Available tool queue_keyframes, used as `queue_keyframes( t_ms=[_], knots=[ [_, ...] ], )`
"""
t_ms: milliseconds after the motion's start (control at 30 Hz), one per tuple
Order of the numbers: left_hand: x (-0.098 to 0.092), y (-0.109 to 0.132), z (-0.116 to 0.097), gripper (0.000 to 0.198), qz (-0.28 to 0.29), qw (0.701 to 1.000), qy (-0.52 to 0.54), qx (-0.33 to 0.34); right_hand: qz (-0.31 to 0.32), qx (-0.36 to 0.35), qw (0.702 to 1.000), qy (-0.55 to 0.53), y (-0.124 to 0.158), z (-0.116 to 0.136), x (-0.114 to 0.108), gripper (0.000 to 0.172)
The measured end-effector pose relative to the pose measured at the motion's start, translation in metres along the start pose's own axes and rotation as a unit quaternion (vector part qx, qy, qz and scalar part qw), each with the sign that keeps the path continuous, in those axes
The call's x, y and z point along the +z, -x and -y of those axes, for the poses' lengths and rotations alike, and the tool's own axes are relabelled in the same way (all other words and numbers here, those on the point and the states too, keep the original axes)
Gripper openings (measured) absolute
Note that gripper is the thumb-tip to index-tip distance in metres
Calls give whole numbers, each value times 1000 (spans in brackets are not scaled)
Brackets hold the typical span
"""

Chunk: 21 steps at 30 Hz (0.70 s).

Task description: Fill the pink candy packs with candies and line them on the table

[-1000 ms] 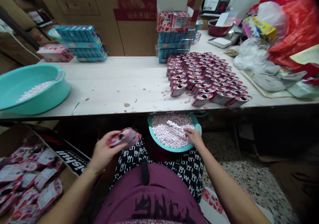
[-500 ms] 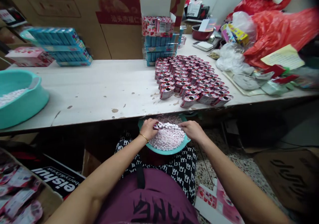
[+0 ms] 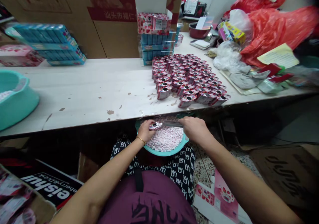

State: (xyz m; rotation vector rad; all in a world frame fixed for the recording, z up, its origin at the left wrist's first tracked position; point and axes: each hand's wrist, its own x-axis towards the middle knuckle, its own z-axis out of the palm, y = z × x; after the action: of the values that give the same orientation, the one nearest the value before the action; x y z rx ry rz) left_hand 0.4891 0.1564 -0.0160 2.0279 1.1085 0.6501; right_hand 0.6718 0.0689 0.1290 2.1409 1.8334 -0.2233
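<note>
My left hand (image 3: 145,131) grips a small pink candy container (image 3: 155,126), its open top heaped with white candies. My right hand (image 3: 195,128) is closed round one end of a narrow clear scoop (image 3: 171,123), whose other end reaches the container's mouth. The scoop looks almost bare of candies. Both hands are over a turquoise basin (image 3: 163,153) on my lap, holding a mass of small pale candies (image 3: 168,139). The basin's far part lies under the table edge.
On the white table (image 3: 99,88), rows of pink containers (image 3: 186,101) stand at right. Blue packs (image 3: 66,56) are stacked at the back, and another turquoise basin (image 3: 22,108) sits at left. Red plastic bags (image 3: 279,28) fill the right end. A pink carton (image 3: 221,197) lies on the floor.
The candies that lined the scoop have run toward the container, leaving the scoop almost bare. My right hand has tilted up slightly. The view has shifted a little.
</note>
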Motion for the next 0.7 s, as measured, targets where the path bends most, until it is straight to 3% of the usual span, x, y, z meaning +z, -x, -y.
queue_keyframes(
  t_ms=[100, 167, 233, 367, 500, 600, 700],
  knots=[
    [-2, 0, 8, 36, -11, 997, 69, -20, -15, 37, 999, -7, 9, -31, 37, 37],
    [-4, 1, 14, 36, -16, 994, 102, -36, -1, 53, 998, -18, 8, -39, 71, 35],
    [-5, 2, 19, 36, -21, 992, 119, -48, 7, 58, 997, -50, 0, -31, 105, 34],
    [-9, 5, 22, 37, -27, 983, 165, -77, -21, 91, 985, -148, -30, 16, 157, 38],
    [-13, 6, 17, 42, -19, 963, 240, -121, -40, 144, 954, -258, -53, 41, 178, 34],
    [-18, 8, 15, 45, -32, 958, 255, -129, -76, 153, 919, -355, -52, 30, 183, 29],
    [-21, 9, 17, 42, -48, 968, 223, -106, -95, 136, 907, -387, -44, 10, 177, 27]
  ],
)
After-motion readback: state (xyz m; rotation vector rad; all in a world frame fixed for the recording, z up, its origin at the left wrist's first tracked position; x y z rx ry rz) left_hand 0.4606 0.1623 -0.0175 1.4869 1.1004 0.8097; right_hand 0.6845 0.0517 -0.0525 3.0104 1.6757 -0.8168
